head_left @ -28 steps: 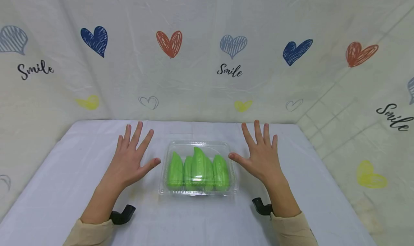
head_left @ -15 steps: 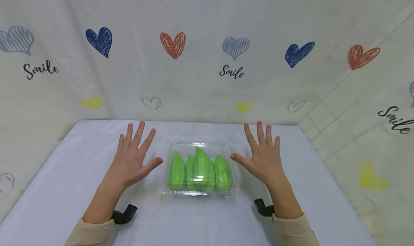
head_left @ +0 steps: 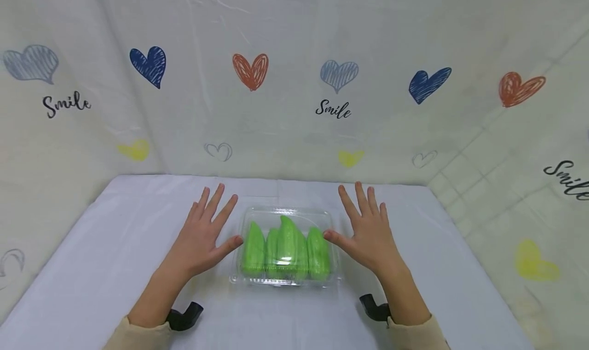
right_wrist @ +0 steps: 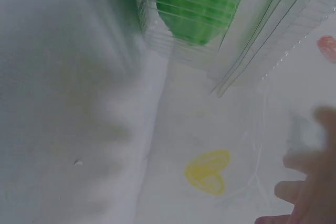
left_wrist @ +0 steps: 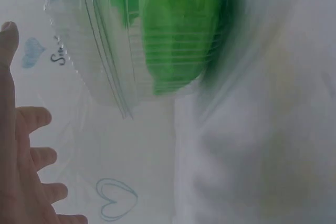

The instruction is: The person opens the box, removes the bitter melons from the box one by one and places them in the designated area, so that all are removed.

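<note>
A clear plastic clamshell box (head_left: 285, 281) sits lidded on the white-covered table, with several bright green, tapered pieces (head_left: 287, 245) standing inside that look like model vegetables or fruit. To its left my left hand (head_left: 200, 242) is spread, fingers straight and apart, the thumb tip overlapping the box's left side in the head view. My right hand (head_left: 370, 237) is spread likewise on the other side, its thumb tip over the right edge of the lid. Neither hand grips anything. In the left wrist view, the box's ribbed wall shows a green piece (left_wrist: 178, 30) close behind it.
A white cloth (head_left: 285, 324) covers the table. Behind it hangs a pale curtain (head_left: 285, 13) printed with hearts and the word Smile. A black curved wrist mount (head_left: 185, 317) sticks out from the left wrist, another black mount (head_left: 375, 308) from the right.
Both hands have moved inward toward the box, their thumbs now overlapping its sides. The head view has shifted slightly, so the scene sits a little lower and farther right.
</note>
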{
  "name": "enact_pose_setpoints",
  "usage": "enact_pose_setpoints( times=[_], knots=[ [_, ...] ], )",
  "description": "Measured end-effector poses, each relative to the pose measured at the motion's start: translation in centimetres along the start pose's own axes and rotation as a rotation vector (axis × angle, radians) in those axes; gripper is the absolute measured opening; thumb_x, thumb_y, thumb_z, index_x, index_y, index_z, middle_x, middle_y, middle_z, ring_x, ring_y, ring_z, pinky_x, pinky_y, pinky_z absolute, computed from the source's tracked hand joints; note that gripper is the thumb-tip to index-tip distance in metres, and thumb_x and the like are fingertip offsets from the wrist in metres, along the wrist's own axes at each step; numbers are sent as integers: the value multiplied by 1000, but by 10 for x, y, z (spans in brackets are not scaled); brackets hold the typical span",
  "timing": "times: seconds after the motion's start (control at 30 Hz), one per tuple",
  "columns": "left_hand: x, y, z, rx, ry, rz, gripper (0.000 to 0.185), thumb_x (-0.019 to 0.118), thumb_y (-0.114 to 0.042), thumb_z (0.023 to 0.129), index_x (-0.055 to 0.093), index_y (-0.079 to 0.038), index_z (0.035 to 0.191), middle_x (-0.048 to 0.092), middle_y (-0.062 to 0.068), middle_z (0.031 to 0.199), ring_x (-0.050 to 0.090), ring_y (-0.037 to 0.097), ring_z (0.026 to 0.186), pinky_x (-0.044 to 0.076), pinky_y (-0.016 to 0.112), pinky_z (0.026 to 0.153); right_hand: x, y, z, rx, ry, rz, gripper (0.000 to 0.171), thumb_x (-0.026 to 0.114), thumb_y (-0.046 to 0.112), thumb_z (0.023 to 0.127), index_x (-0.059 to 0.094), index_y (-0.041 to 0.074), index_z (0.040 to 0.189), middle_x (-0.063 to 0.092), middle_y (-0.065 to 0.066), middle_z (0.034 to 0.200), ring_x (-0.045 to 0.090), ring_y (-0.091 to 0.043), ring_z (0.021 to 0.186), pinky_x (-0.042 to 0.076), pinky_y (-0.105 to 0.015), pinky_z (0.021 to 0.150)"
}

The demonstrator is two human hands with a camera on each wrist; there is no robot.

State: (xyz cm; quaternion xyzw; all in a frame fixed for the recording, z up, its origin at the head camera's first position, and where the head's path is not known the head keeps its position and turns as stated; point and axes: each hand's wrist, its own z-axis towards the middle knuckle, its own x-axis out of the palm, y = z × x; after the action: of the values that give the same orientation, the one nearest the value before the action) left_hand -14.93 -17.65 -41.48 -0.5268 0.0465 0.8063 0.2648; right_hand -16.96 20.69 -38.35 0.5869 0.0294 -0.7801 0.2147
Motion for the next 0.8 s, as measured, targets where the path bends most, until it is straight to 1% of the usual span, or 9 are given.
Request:
enact_pose_setpoints(
  times=[0.13, 0.33, 0.47, 0.57, 0.67, 0.8],
  knots=[
    [4, -11, 0, 42, 16, -27, 85, 56, -63, 92, 25, -22, 160, 13, 12, 167, 5, 42, 153, 26, 71, 110, 0, 6, -3, -26, 9, 8, 101, 61, 74, 82, 11, 34, 161, 7, -12, 168, 1, -42, 153, 12, -72, 113],
    [7, -22, 1, 65, 46, -54, 85, 52, -67, 92, 23, -25, 160, 11, 8, 168, 3, 39, 153, 25, 69, 112, 1, 15, -3, -79, 7, -1, 102, 60, 76, 81, 11, 35, 161, 7, -10, 168, 3, -42, 153, 13, -70, 114],
    [9, -25, 2, 83, 53, -81, 84, 49, -68, 93, 23, -25, 160, 11, 9, 168, 7, 41, 153, 26, 66, 113, 4, 22, -4, -111, 29, -5, 103, 59, 78, 80, 10, 36, 161, 7, -10, 168, 5, -43, 152, 14, -70, 114],
    [10, -27, 3, 86, 51, -134, 82, 50, -66, 94, 25, -24, 160, 14, 9, 167, 12, 41, 152, 30, 65, 112, 6, 27, -6, -132, 47, -10, 104, 58, 79, 79, 9, 36, 160, 5, -8, 168, 4, -42, 153, 15, -70, 115],
    [12, -28, 2, 85, 65, -180, 79, 50, -65, 95, 27, -25, 159, 14, 7, 167, 14, 40, 152, 33, 64, 110, 10, 31, -7, -156, 59, -17, 104, 56, 81, 79, 9, 36, 160, 4, -6, 169, 6, -41, 153, 16, -70, 114],
    [15, -29, 1, 84, 79, -195, 76, 50, -64, 95, 30, -27, 158, 13, 4, 168, 14, 39, 152, 37, 65, 107, 13, 37, -7, -178, 91, 3, 104, 55, 82, 79, 8, 37, 160, 3, -5, 168, 4, -40, 153, 15, -69, 115]
  ],
)
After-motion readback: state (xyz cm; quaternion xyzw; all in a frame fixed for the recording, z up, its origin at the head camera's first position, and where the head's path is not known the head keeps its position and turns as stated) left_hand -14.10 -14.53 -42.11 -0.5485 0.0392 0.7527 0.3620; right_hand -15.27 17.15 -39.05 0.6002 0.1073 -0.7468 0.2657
